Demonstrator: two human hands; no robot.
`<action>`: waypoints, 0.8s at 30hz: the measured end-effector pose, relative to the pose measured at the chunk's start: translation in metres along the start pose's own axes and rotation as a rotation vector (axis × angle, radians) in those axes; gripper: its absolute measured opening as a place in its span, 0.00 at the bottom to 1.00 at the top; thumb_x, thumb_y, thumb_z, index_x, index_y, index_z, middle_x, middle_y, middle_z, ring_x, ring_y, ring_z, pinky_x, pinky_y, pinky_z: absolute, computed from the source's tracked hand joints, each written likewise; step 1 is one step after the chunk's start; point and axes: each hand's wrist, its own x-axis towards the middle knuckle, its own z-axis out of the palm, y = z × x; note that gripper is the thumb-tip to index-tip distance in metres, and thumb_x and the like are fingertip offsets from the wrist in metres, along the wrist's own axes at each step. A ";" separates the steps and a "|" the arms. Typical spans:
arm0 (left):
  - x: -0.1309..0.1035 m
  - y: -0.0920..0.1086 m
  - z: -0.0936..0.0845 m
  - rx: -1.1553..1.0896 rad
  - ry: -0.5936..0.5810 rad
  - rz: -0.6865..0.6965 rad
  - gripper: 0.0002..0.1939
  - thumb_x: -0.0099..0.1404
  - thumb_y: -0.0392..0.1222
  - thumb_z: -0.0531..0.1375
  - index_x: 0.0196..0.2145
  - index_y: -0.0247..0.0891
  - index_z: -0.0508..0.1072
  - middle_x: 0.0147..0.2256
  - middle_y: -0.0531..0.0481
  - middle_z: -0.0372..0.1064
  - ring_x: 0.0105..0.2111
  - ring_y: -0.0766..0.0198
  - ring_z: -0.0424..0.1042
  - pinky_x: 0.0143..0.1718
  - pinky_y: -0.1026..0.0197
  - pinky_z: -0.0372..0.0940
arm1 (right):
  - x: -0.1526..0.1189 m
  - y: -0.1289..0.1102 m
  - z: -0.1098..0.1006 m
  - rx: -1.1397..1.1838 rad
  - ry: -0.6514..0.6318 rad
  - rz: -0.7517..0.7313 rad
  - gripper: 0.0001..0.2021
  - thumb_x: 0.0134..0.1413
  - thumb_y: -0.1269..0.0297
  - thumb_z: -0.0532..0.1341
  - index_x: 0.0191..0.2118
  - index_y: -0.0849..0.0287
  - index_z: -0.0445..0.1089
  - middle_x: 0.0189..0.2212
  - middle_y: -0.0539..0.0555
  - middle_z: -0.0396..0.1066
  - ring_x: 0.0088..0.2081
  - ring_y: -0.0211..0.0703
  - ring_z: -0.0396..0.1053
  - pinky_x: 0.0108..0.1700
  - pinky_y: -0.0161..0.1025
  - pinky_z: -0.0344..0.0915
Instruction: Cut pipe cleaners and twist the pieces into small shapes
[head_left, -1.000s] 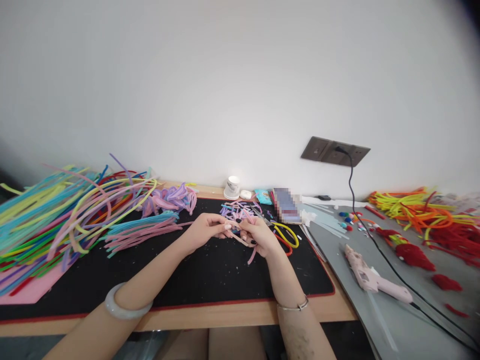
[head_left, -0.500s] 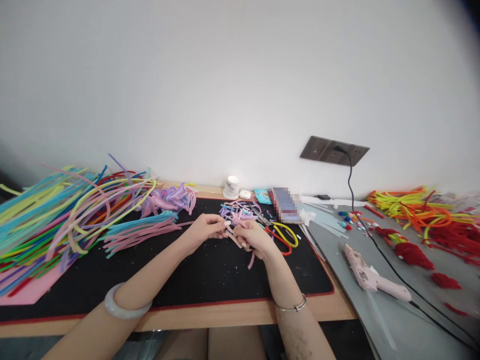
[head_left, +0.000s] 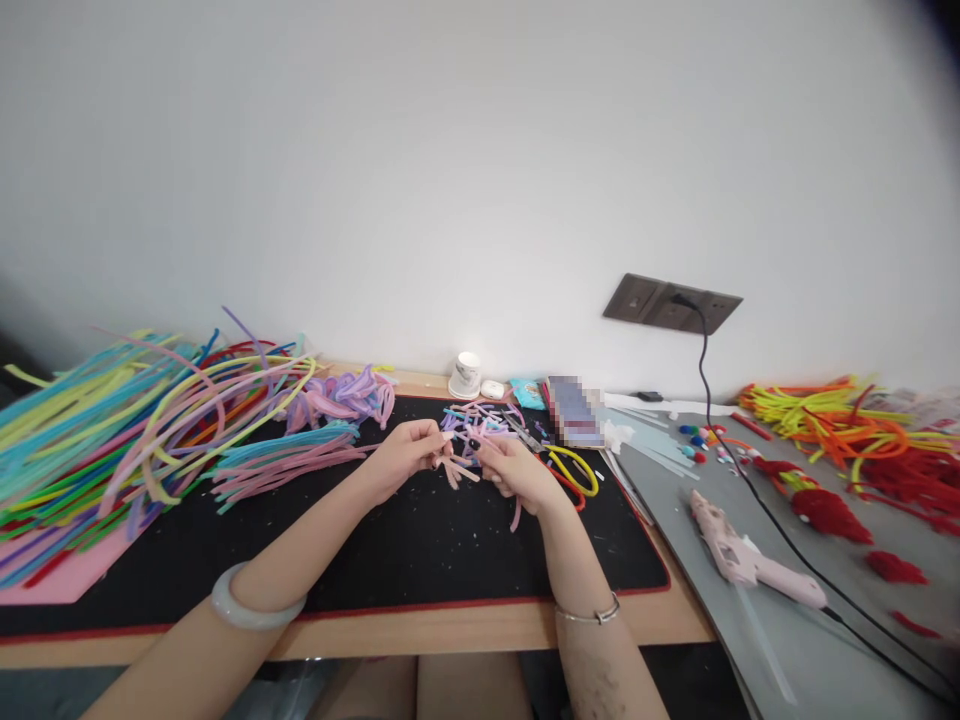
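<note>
My left hand [head_left: 405,460] is closed in a pinch above the black mat. Short pink pipe cleaner pieces [head_left: 456,472] stick out below its fingertips, apparently joined together. Facing it, my right hand [head_left: 517,472] has its thumb and fingers pressed together near the same work. From under that hand hangs a pink pipe cleaner end [head_left: 516,516]. How the strands join between the fingertips is too small to make out. Just behind the hands lies a heap of cut pipe cleaner pieces [head_left: 480,412] in purple, pink and blue. Scissors with red and yellow handles [head_left: 581,470] rest beside my right hand.
Long coloured pipe cleaners [head_left: 150,430] cover the left side. Behind are a white cup [head_left: 466,370], a white case [head_left: 492,389] and a phone [head_left: 576,412]. At right, a pink glue gun [head_left: 750,560] with a black cord lies near red pieces [head_left: 832,512].
My hands have drawn slightly apart, the right one shifting rightward. The pink pieces below my left fingertips now show more plainly.
</note>
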 end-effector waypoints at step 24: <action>-0.002 0.001 0.006 0.257 0.083 -0.062 0.19 0.51 0.47 0.63 0.35 0.37 0.60 0.26 0.49 0.75 0.27 0.61 0.75 0.27 0.63 0.68 | 0.005 -0.004 0.016 -0.376 0.197 -0.397 0.10 0.52 0.66 0.49 0.22 0.58 0.52 0.20 0.46 0.53 0.24 0.35 0.52 0.28 0.33 0.51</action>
